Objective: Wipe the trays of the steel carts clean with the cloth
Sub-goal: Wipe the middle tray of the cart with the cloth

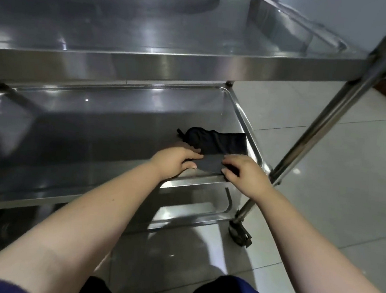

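1. The fingers (192, 156) of the left hand (174, 162) and of the right hand (246, 174) are curled, pinching the near edge of the dark cloth (218, 142).
2. The steel cart (330, 116) stands on a tiled floor (347, 183).
3. Its middle tray (95, 126) holds the cloth in the near right corner.
4. The rest of the cloth lies beyond the fingertips, just beside the tray's right rim.

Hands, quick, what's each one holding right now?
Left hand: pinches the near edge of the dark cloth.
Right hand: pinches that same near edge too.
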Available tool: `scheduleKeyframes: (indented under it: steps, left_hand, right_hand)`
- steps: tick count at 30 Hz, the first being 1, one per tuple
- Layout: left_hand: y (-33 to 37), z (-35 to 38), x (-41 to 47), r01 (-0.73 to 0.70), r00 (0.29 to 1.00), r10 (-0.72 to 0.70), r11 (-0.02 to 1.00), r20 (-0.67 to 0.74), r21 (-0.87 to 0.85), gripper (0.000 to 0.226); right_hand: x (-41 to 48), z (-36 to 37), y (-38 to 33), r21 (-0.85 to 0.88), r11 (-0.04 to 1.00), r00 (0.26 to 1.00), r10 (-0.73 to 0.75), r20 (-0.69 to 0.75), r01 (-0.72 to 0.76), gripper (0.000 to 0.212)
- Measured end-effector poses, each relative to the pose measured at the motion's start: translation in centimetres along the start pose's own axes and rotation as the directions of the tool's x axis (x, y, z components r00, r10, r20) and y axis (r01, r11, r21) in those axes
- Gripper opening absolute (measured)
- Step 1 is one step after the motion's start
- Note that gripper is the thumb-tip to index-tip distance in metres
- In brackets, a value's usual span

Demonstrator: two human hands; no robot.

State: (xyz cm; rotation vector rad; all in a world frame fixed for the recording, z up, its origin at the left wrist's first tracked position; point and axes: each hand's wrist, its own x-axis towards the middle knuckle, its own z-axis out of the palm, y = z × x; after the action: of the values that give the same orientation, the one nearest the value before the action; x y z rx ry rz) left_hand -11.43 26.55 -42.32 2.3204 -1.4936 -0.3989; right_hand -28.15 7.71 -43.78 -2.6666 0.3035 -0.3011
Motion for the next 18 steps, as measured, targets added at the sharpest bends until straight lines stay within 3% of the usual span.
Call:
scheduleKeyframes:
  steps: [4,7,9,13,18]
  left_hand:
    - [1.7,-0.7,1.3,-0.013,0.998,0.023,0.986,-0.054,0.166,0.026]
    - [2.4,-1.8,2.6,-0.021,0.996,0.041,0.976,-0.085,0.218,0.03]
    - [2.7,-2.6,3.0,-0.011,0.988,0.045,0.974,-0.147,0.228,0.025]
    - [2.8,-3.9,1.6,-0.032,0.975,0.074,0.98,-0.211,0.195,0.019]
    - [2.8,-5.1,-2.3,-0.091,0.945,0.097,0.995,-0.312,0.034,0.033]
  right_hand:
    - [0.8,-0.4,-1.3,-0.036,0.999,0.999,0.039,-0.009,-0.039,0.035]
    - [1.6,-0.3,-2.3,-0.248,0.965,0.996,0.086,-0.004,-0.084,0.05]
    - [1.9,-0.2,-2.8,-0.334,0.934,0.991,0.112,-0.068,-0.129,0.047]
    - [2.8,-1.8,-3.3,-0.211,0.962,0.972,0.134,-0.195,-0.175,0.026]
    - [3.0,-5.2,-5.4,-0.151,0.987,0.973,0.022,-0.23,-0.058,0.013]
